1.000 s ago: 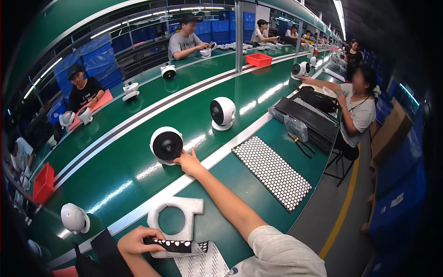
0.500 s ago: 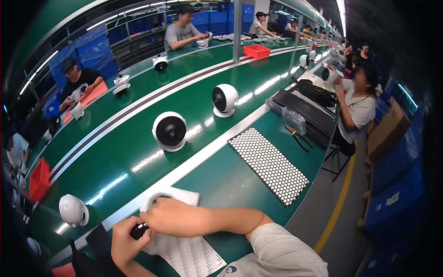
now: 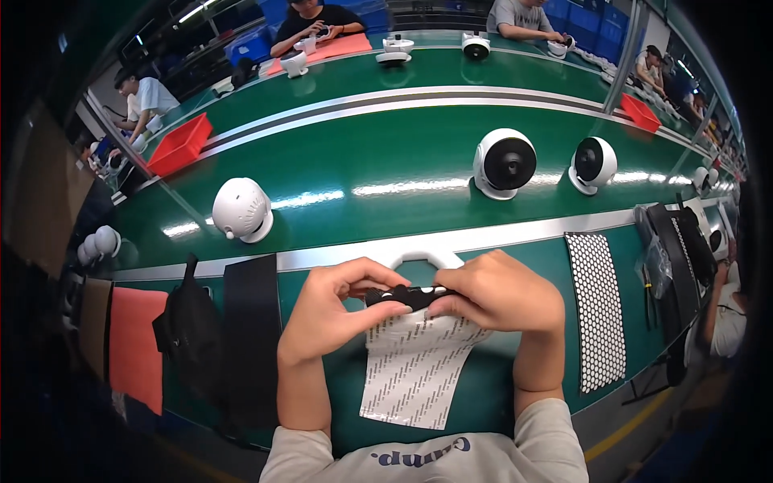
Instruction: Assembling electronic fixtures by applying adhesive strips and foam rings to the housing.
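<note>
Pinching curled edge of white-backed dot-sticker sheet point(image 3: 419, 374) firmly, thumb-to-finger, with left hand point(image 3: 342, 302) and right hand point(image 3: 511, 294); looks light, floppy, crease-prone; best held by edges.

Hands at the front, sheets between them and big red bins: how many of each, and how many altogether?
Left hand and right hand: 2
Sheet held between them: 1
Big red bins: 2
Total: 5
</note>
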